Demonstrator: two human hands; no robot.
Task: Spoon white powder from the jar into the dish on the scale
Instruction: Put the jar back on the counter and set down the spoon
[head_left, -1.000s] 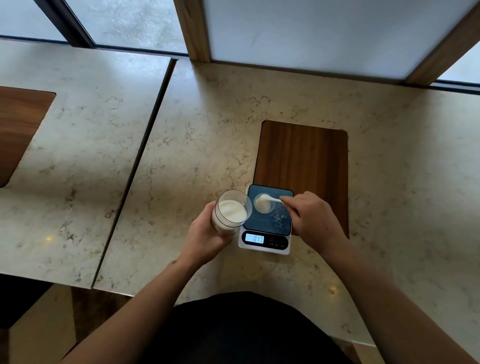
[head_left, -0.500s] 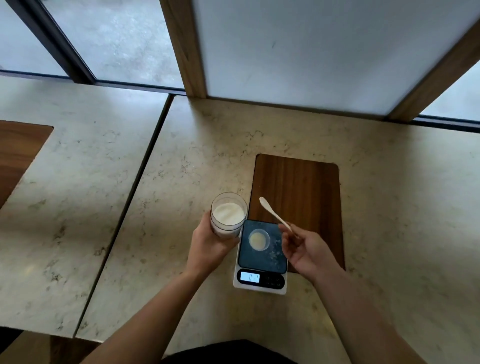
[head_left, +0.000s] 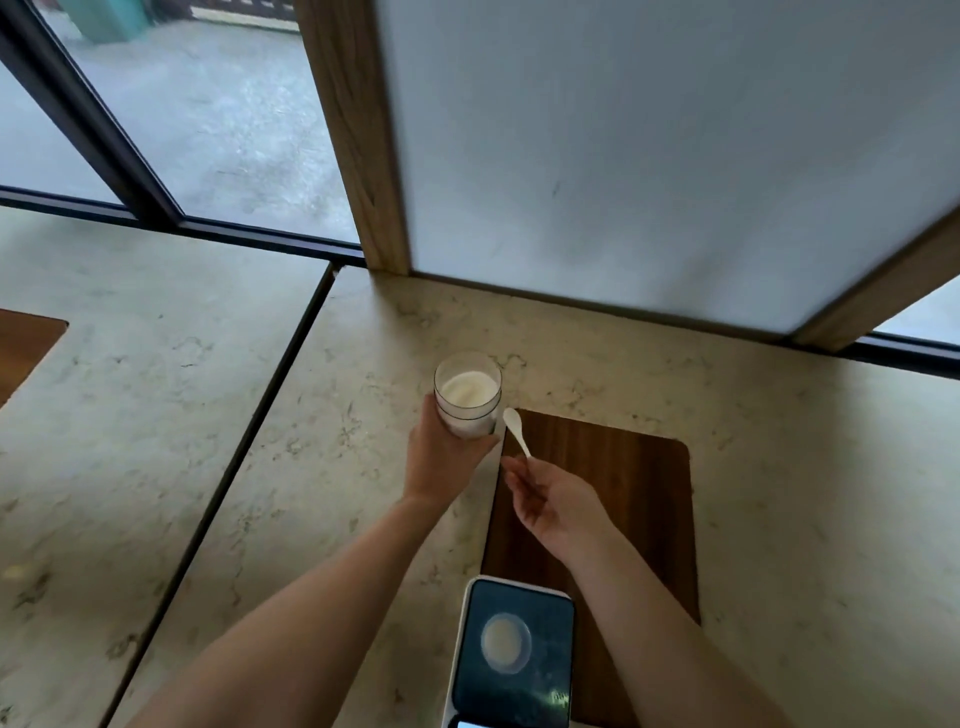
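The left hand is closed around the jar and holds it away from the person, at about 11 o'clock from the scale, well apart from it. The right hand pinches the handle of the small white spoon, whose bowl is just beside the jar at its 4 o'clock side and looks empty. The risk is probably in the long way back: a loaded spoon must travel over the wooden board and the counter to the dish, so powder may fall off on the way. The jar is open and well filled with white powder. The dish lies on the scale's dark plate and holds a pale layer of powder.
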